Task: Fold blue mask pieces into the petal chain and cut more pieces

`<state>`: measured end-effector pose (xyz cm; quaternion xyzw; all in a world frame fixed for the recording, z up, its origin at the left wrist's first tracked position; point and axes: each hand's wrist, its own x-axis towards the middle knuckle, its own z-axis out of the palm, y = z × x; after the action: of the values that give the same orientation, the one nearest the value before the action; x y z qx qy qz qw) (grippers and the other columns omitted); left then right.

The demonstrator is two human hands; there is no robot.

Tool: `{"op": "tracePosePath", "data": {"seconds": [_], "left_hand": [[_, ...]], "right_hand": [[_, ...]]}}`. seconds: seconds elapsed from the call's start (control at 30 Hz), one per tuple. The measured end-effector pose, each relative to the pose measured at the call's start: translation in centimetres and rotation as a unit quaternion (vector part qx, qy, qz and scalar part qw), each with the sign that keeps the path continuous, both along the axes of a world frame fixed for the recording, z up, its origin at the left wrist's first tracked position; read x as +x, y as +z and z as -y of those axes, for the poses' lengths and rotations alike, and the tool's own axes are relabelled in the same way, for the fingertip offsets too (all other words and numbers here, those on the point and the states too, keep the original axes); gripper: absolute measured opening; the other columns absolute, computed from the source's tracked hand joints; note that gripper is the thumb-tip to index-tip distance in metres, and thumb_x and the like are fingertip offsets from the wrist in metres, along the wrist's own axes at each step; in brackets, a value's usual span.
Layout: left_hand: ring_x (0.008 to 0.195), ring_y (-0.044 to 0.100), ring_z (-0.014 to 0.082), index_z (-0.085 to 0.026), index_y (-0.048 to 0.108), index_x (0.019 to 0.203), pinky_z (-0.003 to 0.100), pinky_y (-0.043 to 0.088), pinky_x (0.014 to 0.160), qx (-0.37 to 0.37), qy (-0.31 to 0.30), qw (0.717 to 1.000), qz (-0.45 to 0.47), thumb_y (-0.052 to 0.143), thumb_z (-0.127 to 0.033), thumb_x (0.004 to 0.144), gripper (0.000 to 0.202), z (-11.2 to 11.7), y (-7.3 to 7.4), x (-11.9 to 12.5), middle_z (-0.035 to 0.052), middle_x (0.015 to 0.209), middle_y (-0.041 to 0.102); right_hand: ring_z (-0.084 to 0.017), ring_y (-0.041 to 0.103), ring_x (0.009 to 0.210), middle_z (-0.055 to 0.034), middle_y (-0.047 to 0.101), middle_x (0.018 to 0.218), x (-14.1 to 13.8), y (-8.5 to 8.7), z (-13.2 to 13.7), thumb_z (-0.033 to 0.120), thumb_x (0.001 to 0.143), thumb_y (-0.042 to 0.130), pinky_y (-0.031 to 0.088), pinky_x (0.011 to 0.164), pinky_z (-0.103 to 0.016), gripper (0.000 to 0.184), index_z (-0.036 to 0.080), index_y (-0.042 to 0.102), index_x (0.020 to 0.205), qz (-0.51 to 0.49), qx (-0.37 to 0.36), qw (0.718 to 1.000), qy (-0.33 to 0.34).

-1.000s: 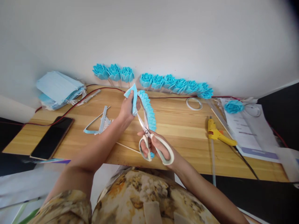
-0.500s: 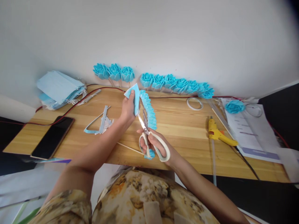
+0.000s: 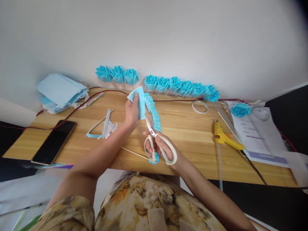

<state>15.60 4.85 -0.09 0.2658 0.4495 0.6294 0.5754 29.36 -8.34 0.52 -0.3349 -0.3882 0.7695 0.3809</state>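
My left hand (image 3: 132, 110) pinches a folded piece of light blue face-mask fabric (image 3: 141, 102), thumb on top. Lower right of it, my right hand (image 3: 160, 146) has its fingers through the handles of white-handled scissors (image 3: 152, 132). The blades stand apart, tips by the lower edge of the fabric. Behind the scissors a curved row of blue folded petals (image 3: 153, 107) lies on the table. A small blue flower (image 3: 157, 158) on a thin wooden stick (image 3: 134, 153) lies beneath my right hand, partly hidden.
Blue flowers on sticks (image 3: 174, 85) line the wall. A mask stack (image 3: 60, 89), phone (image 3: 55, 141) and scraps (image 3: 108, 128) lie left. On the right are a tape roll (image 3: 200, 107), a yellow glue gun (image 3: 218, 133) with a cord, papers (image 3: 257, 131) and another flower (image 3: 241, 109).
The scissors have moved slightly right and down, away from the fabric. The fabric has turned a little in my left hand and shows more of its face.
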Motion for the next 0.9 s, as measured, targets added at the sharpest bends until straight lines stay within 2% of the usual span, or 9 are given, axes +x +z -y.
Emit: {"op": "tracePosePath", "data": {"seconds": [0.07, 0.13, 0.47, 0.63, 0.9], "left_hand": [[0.046, 0.042, 0.0071, -0.02, 0.053, 0.073, 0.019, 0.036, 0.047, 0.036, 0.039, 0.998, -0.029, 0.063, -0.048, 0.092, 0.035, 0.04, -0.04, 0.08, -0.0066, 0.053, 0.047], [0.048, 0.044, 0.0074, -0.019, 0.054, 0.072, 0.019, 0.038, 0.049, 0.051, 0.053, 0.996, -0.041, 0.065, -0.047, 0.09, 0.036, 0.05, -0.06, 0.14, -0.0058, 0.055, 0.049], [0.057, 0.052, 0.0099, -0.019, 0.057, 0.078, 0.019, 0.043, 0.052, 0.059, 0.062, 0.996, -0.03, 0.065, -0.044, 0.091, 0.029, 0.5, 0.07, 0.74, -0.003, 0.064, 0.057], [0.058, 0.053, 0.0098, -0.019, 0.056, 0.076, 0.019, 0.042, 0.053, 0.053, 0.079, 0.995, -0.032, 0.069, -0.047, 0.088, 0.033, 0.46, -0.04, 0.79, -0.0036, 0.063, 0.055], [0.06, 0.055, 0.0114, -0.019, 0.056, 0.074, 0.021, 0.042, 0.053, 0.046, 0.071, 0.996, -0.029, 0.071, -0.05, 0.084, 0.036, 0.47, -0.12, 0.83, -0.0029, 0.062, 0.054]], "right_hand": [[-0.011, 0.055, 0.061, -0.0006, 0.06, 0.08, -0.03, 0.1, -0.02, 0.062, 0.086, 0.064, 0.045, 0.055, -0.026, 0.055, 0.019, 0.061, 0.12, -0.001, -0.005, 1.0, -0.001], [-0.012, 0.054, 0.061, -0.0002, 0.06, 0.078, -0.07, 0.14, -0.03, 0.062, 0.086, 0.064, 0.044, 0.054, -0.026, 0.055, 0.019, 0.061, 0.12, -0.002, -0.008, 1.0, -0.001], [-0.013, 0.055, 0.061, -0.0005, 0.061, 0.077, -0.34, -0.57, -0.48, 0.065, 0.082, 0.067, 0.045, 0.055, -0.027, 0.056, 0.021, 0.061, 0.117, -0.019, -0.023, 0.999, -0.02], [-0.013, 0.055, 0.06, 0.0, 0.06, 0.074, -0.43, -0.73, -0.69, 0.064, 0.081, 0.068, 0.045, 0.054, -0.026, 0.055, 0.021, 0.061, 0.114, -0.022, -0.035, 0.999, -0.023], [-0.013, 0.056, 0.06, -0.0001, 0.061, 0.075, -0.34, -0.61, -0.69, 0.063, 0.083, 0.066, 0.044, 0.053, -0.026, 0.052, 0.021, 0.061, 0.114, -0.022, -0.031, 0.999, -0.024]]}}
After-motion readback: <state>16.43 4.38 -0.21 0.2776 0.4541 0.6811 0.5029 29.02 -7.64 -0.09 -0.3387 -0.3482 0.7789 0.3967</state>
